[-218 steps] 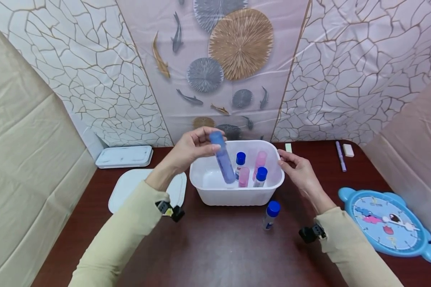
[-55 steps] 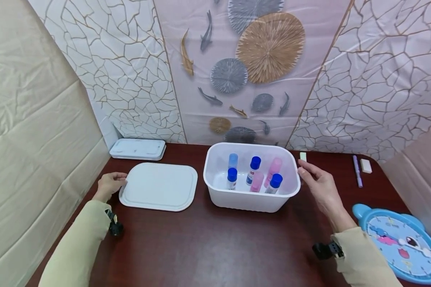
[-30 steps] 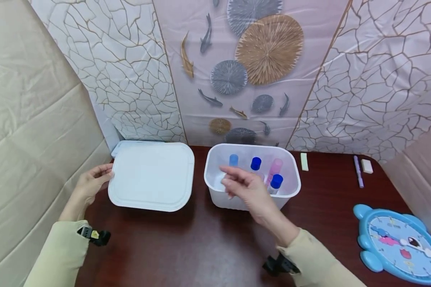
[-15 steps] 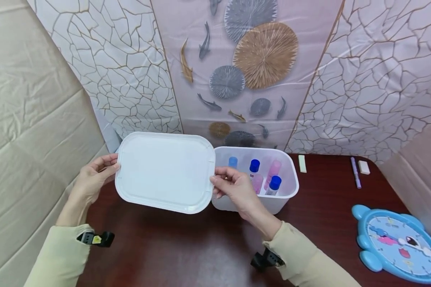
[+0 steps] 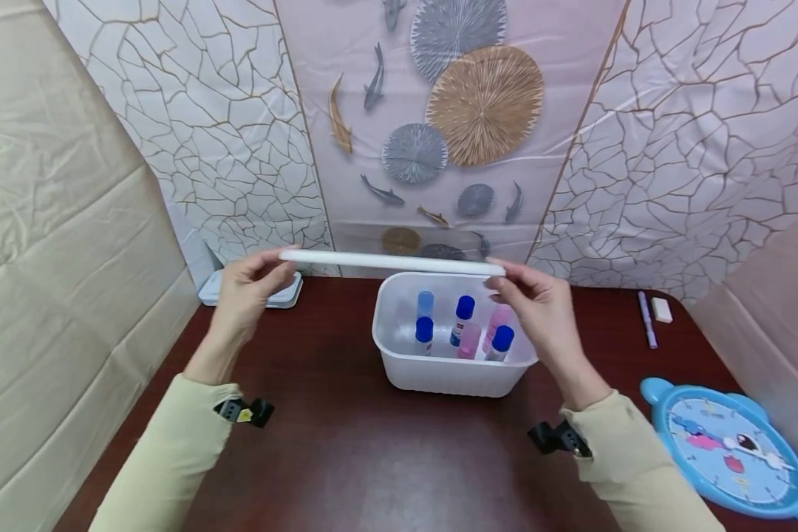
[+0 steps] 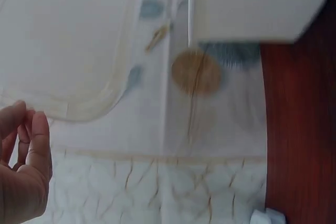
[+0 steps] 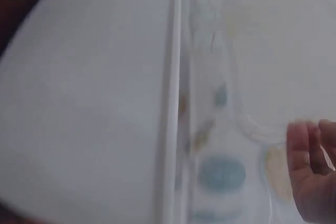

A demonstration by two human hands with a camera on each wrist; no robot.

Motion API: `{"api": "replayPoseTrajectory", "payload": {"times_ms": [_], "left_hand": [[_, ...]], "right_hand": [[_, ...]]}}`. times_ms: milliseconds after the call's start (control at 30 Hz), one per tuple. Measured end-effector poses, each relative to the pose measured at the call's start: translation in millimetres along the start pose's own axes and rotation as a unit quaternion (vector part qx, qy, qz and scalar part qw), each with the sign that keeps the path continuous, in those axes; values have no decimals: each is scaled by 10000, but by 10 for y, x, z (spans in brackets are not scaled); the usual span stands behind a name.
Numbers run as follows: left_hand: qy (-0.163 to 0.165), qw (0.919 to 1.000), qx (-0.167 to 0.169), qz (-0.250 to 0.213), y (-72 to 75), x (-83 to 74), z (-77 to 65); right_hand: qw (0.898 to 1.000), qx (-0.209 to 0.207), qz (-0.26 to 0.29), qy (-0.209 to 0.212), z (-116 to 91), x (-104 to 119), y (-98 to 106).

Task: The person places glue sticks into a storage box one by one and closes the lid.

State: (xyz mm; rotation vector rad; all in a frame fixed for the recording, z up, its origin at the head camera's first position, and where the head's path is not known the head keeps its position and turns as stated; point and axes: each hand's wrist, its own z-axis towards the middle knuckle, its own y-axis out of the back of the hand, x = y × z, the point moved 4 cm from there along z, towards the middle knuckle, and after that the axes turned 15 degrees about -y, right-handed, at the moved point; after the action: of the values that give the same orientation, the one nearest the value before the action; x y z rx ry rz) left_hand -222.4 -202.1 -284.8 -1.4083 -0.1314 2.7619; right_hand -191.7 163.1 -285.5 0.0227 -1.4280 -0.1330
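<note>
A white plastic lid [image 5: 392,261] is held edge-on above the back rim of a white bin [image 5: 448,375]. My left hand [image 5: 244,299] pinches its left end, and my right hand [image 5: 541,314] pinches its right end. Both wrist views show the lid's broad face, the left one with the lid [image 6: 63,35] at upper left. Inside the bin stand several small bottles: blue-capped ones [image 5: 424,336], pink ones [image 5: 468,340] and a light-blue one [image 5: 425,304]. The bin's right rim is partly hidden by my right hand.
A white flat case [image 5: 286,294] lies at the back left, partly behind my left hand. To the right are a blue cartoon clock [image 5: 728,451], a purple pen [image 5: 647,319] and a white eraser [image 5: 661,309]. A patterned backdrop [image 5: 399,148] rises behind the table.
My left hand picked up the lid from the table. My right hand left the bin's rim and took the lid's other end. Both carried it right, over the bin, and tilted it edge-on.
</note>
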Motion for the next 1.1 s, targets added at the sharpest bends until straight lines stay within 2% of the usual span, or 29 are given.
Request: {"api": "replayPoseTrajectory", "payload": {"times_ms": [100, 200, 300, 400, 533, 633, 900, 1000, 1100], "left_hand": [[75, 9993, 355, -56, -218, 100, -3], [378, 9966, 723, -74, -392, 204, -64], [733, 9927, 961, 53, -533, 315, -161], [986, 9885, 1049, 455, -646, 423, -262], [1212, 9759, 1349, 1210, -768, 548, -383], [1317, 9663, 1626, 1498, -827, 602, -448], [1310, 9575, 1793, 1839, -833, 641, -508], [1447, 9560, 1779, 1830, -823, 668, -531], [1651, 9588, 1787, 1468, -826, 710, -563]], "right_hand": [[9998, 92, -177, -68, 42, -60, 213], [9981, 133, -131, -584, 77, -194, 375], [9917, 35, -508, -1178, 81, -343, 499], [9800, -4, -1187, -1596, 62, -473, 587], [9679, -7, -1754, -1800, 25, -608, 672], [9642, -62, -1905, -1843, 2, -679, 712], [9636, -108, -1891, -1889, -24, -780, 734], [9627, -51, -1817, -2005, -36, -823, 728], [9633, -5, -1646, -2118, -47, -866, 722]]}}
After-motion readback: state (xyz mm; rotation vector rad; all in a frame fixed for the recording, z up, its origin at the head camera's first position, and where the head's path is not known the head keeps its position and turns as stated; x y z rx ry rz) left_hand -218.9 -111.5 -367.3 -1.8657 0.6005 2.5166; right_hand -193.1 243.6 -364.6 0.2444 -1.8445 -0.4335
